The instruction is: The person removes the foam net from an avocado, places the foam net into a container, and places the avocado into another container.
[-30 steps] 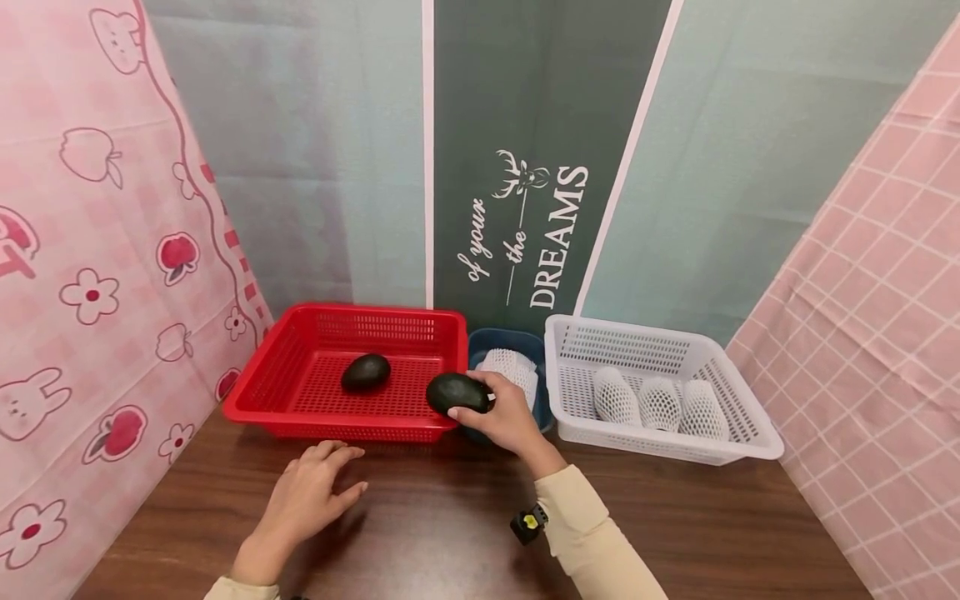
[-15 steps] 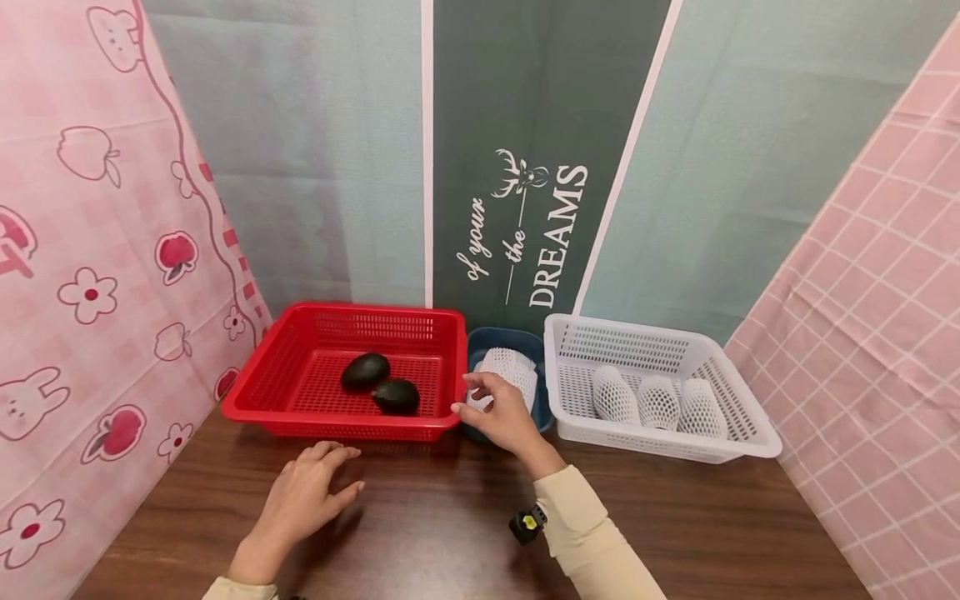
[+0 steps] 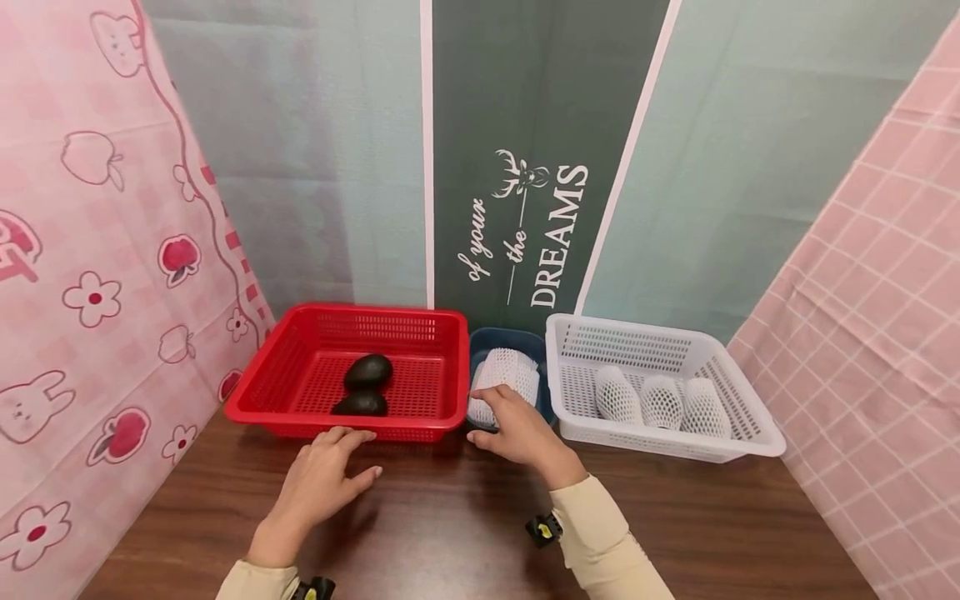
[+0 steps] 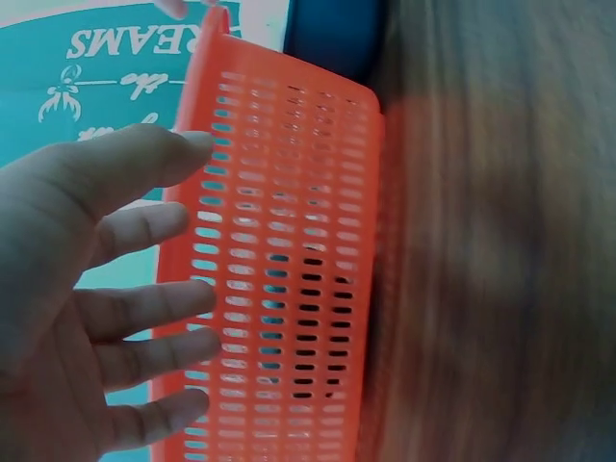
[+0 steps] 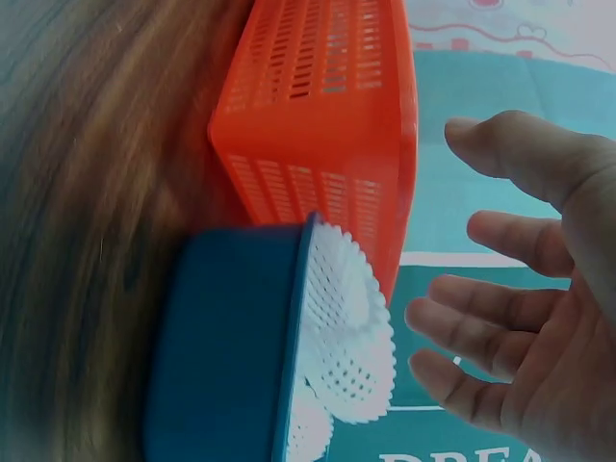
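Note:
Two dark avocados lie together in the red basket (image 3: 262, 379): one avocado (image 3: 368, 372) at the back, the other avocado (image 3: 362, 405) partly hidden by the front rim. My left hand (image 3: 322, 475) is at that front rim, fingers spread and holding nothing; the left wrist view shows its fingertips beside the slotted wall. Over the front of the blue bin (image 3: 495, 336) hovers my right hand (image 3: 521, 433), its fingers relaxed with nothing in them. White foam net sleeves (image 3: 510, 373) fill the bin, close under the right fingertips.
On the right stands a white basket (image 3: 622, 329) with three net-wrapped oval items (image 3: 662, 404). The blue bin sits between the two baskets. Brown wooden tabletop (image 3: 427, 533) runs in front, and printed cloths hang behind and at both sides.
My right hand let go of an avocado in the red basket, and it rolled left beside the other one. That hand then shifted slightly right over the bin; my left hand moved slightly toward the red basket.

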A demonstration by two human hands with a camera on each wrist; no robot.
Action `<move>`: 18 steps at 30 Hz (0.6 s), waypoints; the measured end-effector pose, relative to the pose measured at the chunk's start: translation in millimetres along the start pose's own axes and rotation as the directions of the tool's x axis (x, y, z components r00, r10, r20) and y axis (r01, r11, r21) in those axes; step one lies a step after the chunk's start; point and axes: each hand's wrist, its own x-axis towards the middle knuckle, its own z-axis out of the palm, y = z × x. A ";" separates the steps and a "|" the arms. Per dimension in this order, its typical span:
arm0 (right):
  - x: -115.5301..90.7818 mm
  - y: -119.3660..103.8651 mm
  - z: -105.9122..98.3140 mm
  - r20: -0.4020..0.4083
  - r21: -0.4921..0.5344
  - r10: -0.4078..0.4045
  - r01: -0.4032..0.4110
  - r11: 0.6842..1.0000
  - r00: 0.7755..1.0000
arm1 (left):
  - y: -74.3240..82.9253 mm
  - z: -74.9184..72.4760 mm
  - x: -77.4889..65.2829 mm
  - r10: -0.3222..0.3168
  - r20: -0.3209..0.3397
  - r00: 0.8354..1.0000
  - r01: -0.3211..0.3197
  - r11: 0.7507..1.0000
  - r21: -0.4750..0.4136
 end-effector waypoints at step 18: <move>-27.3 28.8 -17.5 -0.025 -0.064 0.064 -0.065 0.996 0.998 | 37.5 19.3 15.7 0.051 0.088 0.995 -0.047 0.998 -0.043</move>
